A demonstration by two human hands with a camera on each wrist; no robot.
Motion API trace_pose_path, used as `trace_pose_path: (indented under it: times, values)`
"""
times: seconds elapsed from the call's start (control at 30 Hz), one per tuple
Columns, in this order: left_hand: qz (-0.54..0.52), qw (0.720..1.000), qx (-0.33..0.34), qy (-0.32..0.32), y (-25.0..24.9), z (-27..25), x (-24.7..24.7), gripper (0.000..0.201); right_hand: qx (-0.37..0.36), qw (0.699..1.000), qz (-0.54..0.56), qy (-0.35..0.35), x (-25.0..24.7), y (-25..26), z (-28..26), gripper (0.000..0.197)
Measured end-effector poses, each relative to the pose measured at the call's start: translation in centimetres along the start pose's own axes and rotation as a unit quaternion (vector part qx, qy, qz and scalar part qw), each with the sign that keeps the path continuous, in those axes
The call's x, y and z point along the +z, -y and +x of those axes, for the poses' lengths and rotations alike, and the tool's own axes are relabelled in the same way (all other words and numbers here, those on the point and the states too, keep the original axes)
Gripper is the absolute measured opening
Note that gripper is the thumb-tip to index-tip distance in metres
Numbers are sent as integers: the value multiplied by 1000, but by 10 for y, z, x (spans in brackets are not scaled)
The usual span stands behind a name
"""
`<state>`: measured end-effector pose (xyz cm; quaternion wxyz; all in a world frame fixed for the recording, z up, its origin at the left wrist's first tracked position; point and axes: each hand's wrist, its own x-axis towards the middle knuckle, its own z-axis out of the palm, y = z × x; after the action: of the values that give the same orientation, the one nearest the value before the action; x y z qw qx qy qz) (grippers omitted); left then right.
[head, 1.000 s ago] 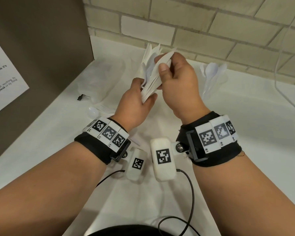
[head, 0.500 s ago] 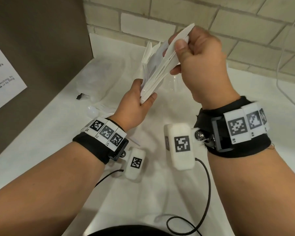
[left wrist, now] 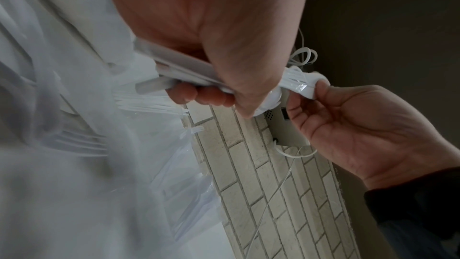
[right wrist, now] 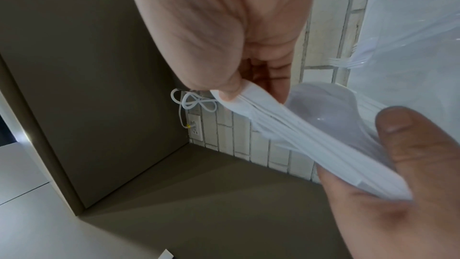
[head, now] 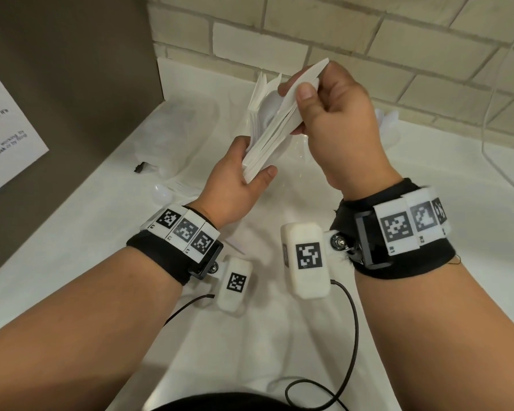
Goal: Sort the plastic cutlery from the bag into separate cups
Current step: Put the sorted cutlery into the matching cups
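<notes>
1. L hand (head: 235, 179) grips the handle ends of a cutlery bundle (head: 267, 134); thumb across the near side, fingers curled behind. Wrist view agrees: fingers wrapped round the white handles.
2. R hand (head: 336, 120) pinches the upper ends of the same bundle, thumb on top, index under. Pinch sits above and to the right of the L grip.
3. Bundle fans out from the L grip upward; the pieces spread apart toward the R pinch. All white plastic.
4. R wrist view: a spoon (right wrist: 321, 105) bowl shows among the flat handles, just below the R pinch, above the L thumb. Can't tell the mix of the other pieces.
5. Bundle is held clear of the counter (head: 279, 336), both hands off the surface.
6. Bag (head: 172, 137), clear plastic, lies on the counter to the left of the L grip, beyond the wrist. More forks show through it in the L wrist view, blurred.
7. Loose spoon (head: 161, 192) lies on the counter beside the L wrist, near the bag.
8. Cup (head: 386, 126) with white cutlery stands behind the R hand, by the brick wall (head: 368, 40); mostly hidden.
9. Another clear cup sits under the bundle, between the hands; faint, can't tell contents.
</notes>
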<state>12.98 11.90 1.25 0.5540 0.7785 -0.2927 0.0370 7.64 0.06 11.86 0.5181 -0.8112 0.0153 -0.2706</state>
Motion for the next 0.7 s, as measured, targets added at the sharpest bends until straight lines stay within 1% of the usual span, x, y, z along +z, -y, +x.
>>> trace_pose_path:
  times: [0.03,0.13,0.23,0.33,0.4,0.5,0.6,0.7]
  values:
    - [-5,1000,-1,-1,-1,0,0,30,9,1000,5,10,1,-2,0,17]
    - [-30,999,-13,-2,-5,1,-1,46,26,999,-10,29,5,-8,-2,18]
    - [-34,999,-21,-6,-3,1,-1,48,14,999,-32,6,7,-8,-2,17]
    - [-28,999,-24,-7,1,0,-2,50,-7,999,-25,-23,5,-3,0,18]
    - [-32,999,-34,-5,2,-1,-2,51,-22,999,-21,-31,0,3,3,18]
    - [-53,997,-50,13,3,0,-3,44,-35,997,26,-57,-19,16,13,17]
    - [-102,989,-102,31,7,-1,-6,30,-64,987,78,-121,-45,21,36,16]
    - [-141,980,-133,42,8,0,-10,19,-78,976,110,-171,-50,12,60,16]
